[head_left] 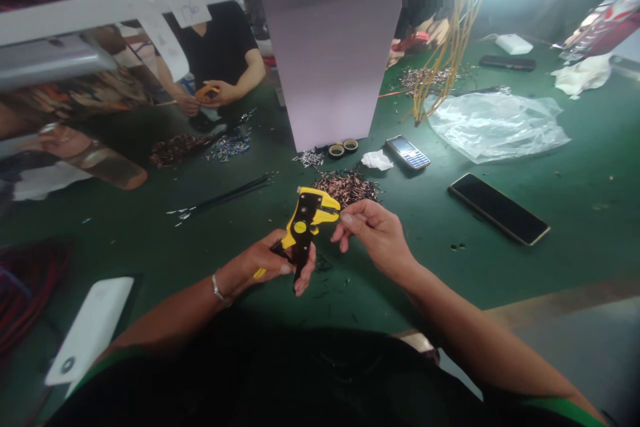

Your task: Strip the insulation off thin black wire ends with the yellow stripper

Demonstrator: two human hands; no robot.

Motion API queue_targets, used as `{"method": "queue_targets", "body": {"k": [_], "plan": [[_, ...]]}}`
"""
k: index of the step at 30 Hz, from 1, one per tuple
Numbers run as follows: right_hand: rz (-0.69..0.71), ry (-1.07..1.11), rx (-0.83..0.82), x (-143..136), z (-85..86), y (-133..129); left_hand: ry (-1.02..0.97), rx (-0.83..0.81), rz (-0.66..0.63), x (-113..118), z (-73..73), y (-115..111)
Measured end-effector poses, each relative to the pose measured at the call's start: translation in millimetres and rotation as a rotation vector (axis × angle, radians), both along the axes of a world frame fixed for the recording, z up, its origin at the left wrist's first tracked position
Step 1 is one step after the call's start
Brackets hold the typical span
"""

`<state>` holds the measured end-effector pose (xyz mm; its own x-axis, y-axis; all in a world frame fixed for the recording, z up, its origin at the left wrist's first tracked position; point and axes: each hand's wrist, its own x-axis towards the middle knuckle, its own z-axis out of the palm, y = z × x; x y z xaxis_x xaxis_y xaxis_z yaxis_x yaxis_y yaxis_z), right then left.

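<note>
A yellow and black wire stripper (304, 219) is held upright in my left hand (273, 260), whose fingers are wrapped round its handles. Its yellow jaws point right, toward my right hand (375, 233). The thumb and index finger of my right hand are pinched together at the tip of the jaws; what lies between them is too small to make out. Just behind the jaws is a pile of short copper-coloured and black pieces (350, 187) on the green table (420, 307).
Black wires (230, 191) lie to the left. Toward the right are a keypad phone (408, 152), a black smartphone (500, 208) and a plastic bag (497, 125). A pale panel (333, 60) stands ahead. Across the table, people's hands (220, 93) hold tools. A white device (93, 330) sits at the lower left.
</note>
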<state>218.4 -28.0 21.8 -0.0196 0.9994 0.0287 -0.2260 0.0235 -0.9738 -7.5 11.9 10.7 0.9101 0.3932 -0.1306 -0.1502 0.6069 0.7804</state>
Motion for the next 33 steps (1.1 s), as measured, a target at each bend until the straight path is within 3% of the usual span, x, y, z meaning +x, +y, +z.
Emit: {"method": "queue_targets", "body": {"k": [19, 33], "plan": [[-0.043, 0.048, -0.002, 3, -2.3, 3, 0.037, 0.037, 0.122, 5, 3.2, -15], [-0.029, 0.099, -0.018, 4, -1.4, 2, 0.066, 0.010, 0.102, 4, 5.7, -19]]}}
